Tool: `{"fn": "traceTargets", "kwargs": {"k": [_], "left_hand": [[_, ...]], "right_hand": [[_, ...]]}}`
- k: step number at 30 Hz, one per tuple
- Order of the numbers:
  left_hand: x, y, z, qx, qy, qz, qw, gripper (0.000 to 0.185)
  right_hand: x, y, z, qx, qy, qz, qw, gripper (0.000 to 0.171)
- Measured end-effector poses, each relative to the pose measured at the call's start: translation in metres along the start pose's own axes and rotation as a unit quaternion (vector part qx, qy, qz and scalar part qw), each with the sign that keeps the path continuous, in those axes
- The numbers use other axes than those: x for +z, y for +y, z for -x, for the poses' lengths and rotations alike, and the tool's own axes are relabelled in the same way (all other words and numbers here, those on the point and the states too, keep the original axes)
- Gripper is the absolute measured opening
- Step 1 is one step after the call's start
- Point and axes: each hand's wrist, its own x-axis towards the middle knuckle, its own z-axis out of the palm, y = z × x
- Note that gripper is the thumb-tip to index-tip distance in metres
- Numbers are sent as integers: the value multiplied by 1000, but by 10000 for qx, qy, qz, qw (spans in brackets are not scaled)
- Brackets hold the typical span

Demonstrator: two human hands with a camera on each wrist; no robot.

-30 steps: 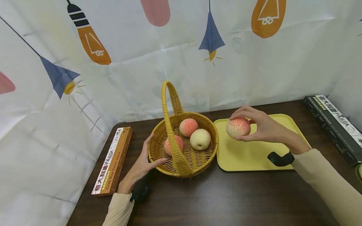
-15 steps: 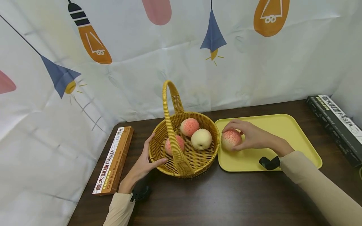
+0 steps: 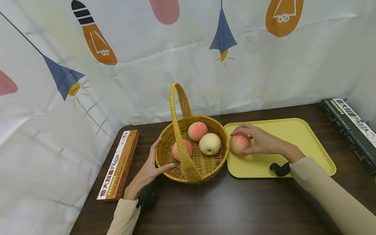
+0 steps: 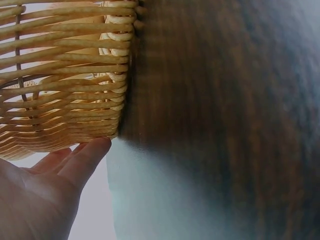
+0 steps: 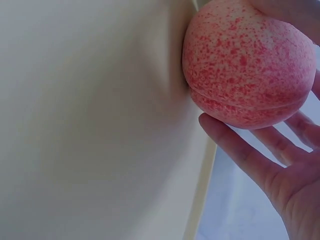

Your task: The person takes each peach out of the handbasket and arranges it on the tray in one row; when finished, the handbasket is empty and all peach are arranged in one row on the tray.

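My right hand [image 3: 262,140] holds a speckled pink peach [image 3: 240,144] low at the left end of the yellow tray [image 3: 282,163]. In the right wrist view the peach [image 5: 245,65] sits right at the tray's surface, fingers and thumb around it. My left hand [image 3: 148,168] grips the left side of the yellow wicker basket [image 3: 192,174], its thumb over the rim and its other fingers along the outer wall. Two pink peaches, one behind [image 3: 197,131] and one partly behind the handle [image 3: 177,150], lie in the basket beside a pale round fruit [image 3: 210,144].
An orange pasta box [image 3: 120,166] lies left of the basket. At the far right is a black pasta box [image 3: 349,133]. A patterned cloth [image 3: 188,62] hangs behind the dark table [image 3: 211,205]. The tall basket handle [image 3: 173,101] arches over the fruit.
My right hand has brought the peach down and left, from above the tray to its left end, and has stayed there for the last half second. The left hand keeps its place on the basket.
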Motion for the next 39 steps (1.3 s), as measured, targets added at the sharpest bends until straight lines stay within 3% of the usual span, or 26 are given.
{"fn": "traceTargets", "kwargs": {"k": [20,29,39], "left_hand": [[0,2,-3,45,6,-2,10000,109],[-1,0,0,-2,15,-105,9999,109],[0,0,0,102,-24,-40,9999,108]], "right_hand": [[-11,-1,-4,54,-6,-16,10000,55],[-33,-34,-14,-886,403,501,9940,58],[-35,-85,-43,-1588,455,159,9861,57]]}}
